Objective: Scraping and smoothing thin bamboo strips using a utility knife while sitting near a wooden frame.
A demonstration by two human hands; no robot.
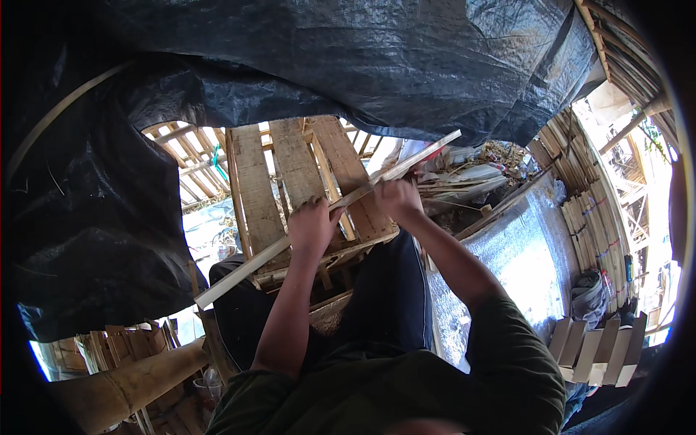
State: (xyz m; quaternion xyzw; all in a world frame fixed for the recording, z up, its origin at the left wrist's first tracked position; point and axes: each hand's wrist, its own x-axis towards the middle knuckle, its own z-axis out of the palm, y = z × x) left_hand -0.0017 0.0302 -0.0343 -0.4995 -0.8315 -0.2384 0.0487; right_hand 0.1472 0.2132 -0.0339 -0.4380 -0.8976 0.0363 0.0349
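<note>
A long, pale strip (pixel 243 277) of bamboo or wood runs slantwise before me, its near end low on the left and its far end high on the right. My left hand (pixel 312 226) is wrapped round it near the middle. Farther along, my right hand (pixel 399 199) is closed on the same strip, though its fingertips are partly hidden. Under both hands lies a rough wooden bench (pixel 293 163) of spaced planks, with the strip held above it.
Dark plastic sheeting (pixel 348 54) hangs low across the front and left. A shiny silvery sheet (pixel 511 250) lies to the right, near bundled bamboo slats (pixel 598 232). Scraps (pixel 493 167) lie heaped beyond the bench. A thick bamboo pole (pixel 138 377) is at lower left.
</note>
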